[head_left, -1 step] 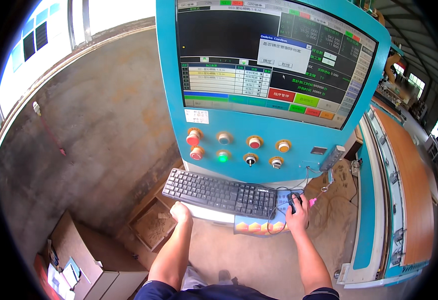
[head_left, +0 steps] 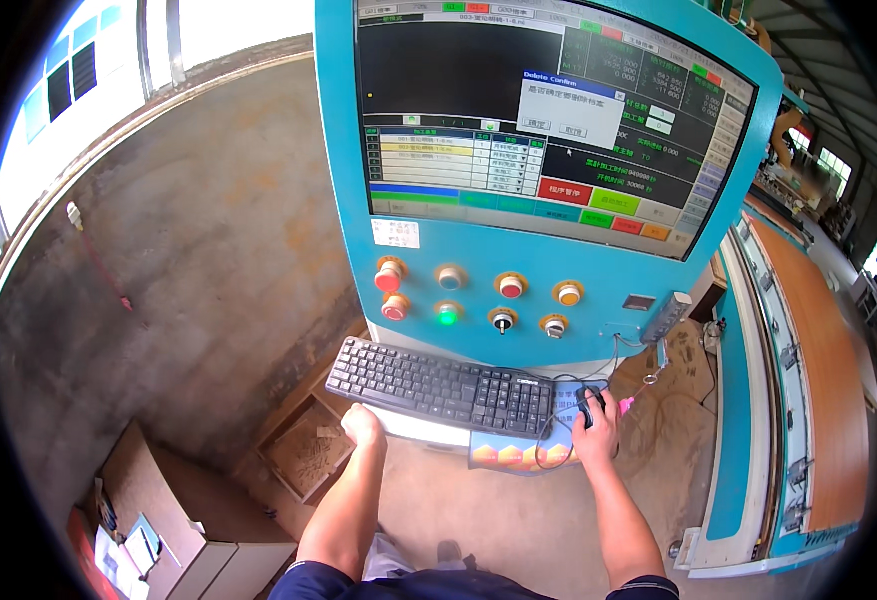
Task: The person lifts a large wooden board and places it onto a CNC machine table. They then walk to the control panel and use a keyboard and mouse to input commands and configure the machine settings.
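My right hand point(head_left: 599, 430) is wrapped over a black computer mouse point(head_left: 586, 402) on a blue printed mouse pad point(head_left: 504, 452). Left of the mouse lies a black keyboard point(head_left: 439, 385) on a white shelf point(head_left: 414, 428). My left hand point(head_left: 363, 426) is closed at the shelf's left front edge, just below the keyboard. Its fingertips are hidden, so whatever they hold cannot be made out. Above, the screen point(head_left: 459, 70) of a teal control cabinet point(head_left: 349, 150) displays a small dialog box point(head_left: 569, 105) with two buttons; the pointer is just below it.
Under the screen sit several round buttons and switches point(head_left: 511, 287), one lit green. A cable loops around the mouse. At right runs a long machine bed point(head_left: 809, 370) with a brown top. An open wooden box point(head_left: 304, 450) and a cabinet point(head_left: 174, 500) with papers stand at lower left.
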`<state>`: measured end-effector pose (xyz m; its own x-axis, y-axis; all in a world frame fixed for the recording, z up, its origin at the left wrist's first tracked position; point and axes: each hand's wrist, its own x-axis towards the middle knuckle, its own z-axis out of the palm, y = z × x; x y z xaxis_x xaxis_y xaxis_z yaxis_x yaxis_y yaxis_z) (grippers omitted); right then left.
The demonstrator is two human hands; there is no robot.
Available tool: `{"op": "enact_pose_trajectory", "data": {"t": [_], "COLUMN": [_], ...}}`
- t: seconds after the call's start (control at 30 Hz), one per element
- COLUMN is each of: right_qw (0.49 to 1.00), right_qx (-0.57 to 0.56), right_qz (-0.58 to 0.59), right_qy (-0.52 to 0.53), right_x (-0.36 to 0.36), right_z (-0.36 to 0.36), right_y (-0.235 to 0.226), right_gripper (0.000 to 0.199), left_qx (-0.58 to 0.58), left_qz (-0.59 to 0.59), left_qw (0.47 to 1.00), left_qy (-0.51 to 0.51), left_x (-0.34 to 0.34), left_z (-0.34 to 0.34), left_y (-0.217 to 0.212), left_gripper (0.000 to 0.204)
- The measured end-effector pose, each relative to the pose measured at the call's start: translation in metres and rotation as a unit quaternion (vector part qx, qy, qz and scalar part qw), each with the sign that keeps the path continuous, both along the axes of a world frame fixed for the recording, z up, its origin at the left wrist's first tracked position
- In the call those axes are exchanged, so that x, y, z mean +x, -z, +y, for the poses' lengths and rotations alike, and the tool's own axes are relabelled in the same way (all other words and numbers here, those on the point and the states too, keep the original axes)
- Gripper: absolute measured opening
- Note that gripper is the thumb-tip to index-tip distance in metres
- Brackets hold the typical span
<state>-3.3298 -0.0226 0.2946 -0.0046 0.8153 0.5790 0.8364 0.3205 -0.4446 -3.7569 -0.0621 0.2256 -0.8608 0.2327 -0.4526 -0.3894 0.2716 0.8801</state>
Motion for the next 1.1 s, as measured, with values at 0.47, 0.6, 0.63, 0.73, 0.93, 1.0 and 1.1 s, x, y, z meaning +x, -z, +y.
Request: {"op": "enact_pose_trajectory", "data": {"t": [0.47, 0.6, 0.63, 0.73, 0.93, 1.0, 1.1], "right_qw": [1.0, 1.0, 1.0, 1.0, 1.0, 1.0, 1.0], "right_qx": [0.023, 0.012, 0.01, 0.011, 0.013, 0.015, 0.024], "right_qz": [0.002, 0.005, 0.006, 0.004, 0.001, -0.003, -0.007], "right_qy": [-0.008, -0.008, -0.009, -0.012, -0.002, -0.005, -0.01], "right_x": [-0.001, -0.002, -0.003, -0.005, -0.005, -0.005, -0.003], "right_z": [0.001, 0.002, 0.002, 0.002, -0.002, -0.002, 0.0], "right_y": [-0.001, 0.0, -0.001, -0.002, -0.005, -0.005, -0.003], "right_gripper": [0.044, 0.044, 0.044, 0.043, 0.042, 0.043, 0.043], "left_qx": [-0.199, -0.185, -0.186, -0.193, -0.228, -0.197, -0.214], "left_qz": [0.259, 0.268, 0.271, 0.282, 0.319, 0.286, 0.311], "left_qw": [0.934, 0.936, 0.935, 0.93, 0.906, 0.929, 0.914], "left_qy": [0.144, 0.132, 0.131, 0.132, 0.161, 0.131, 0.149], "left_x": [-0.016, -0.017, -0.019, -0.024, -0.01, -0.009, -0.01], "left_z": [0.012, 0.011, 0.011, 0.011, 0.006, 0.007, 0.005], "left_y": [0.056, 0.057, 0.06, 0.065, 0.039, 0.041, 0.036], "left_gripper": [0.028, 0.025, 0.024, 0.024, 0.023, 0.022, 0.022]}}
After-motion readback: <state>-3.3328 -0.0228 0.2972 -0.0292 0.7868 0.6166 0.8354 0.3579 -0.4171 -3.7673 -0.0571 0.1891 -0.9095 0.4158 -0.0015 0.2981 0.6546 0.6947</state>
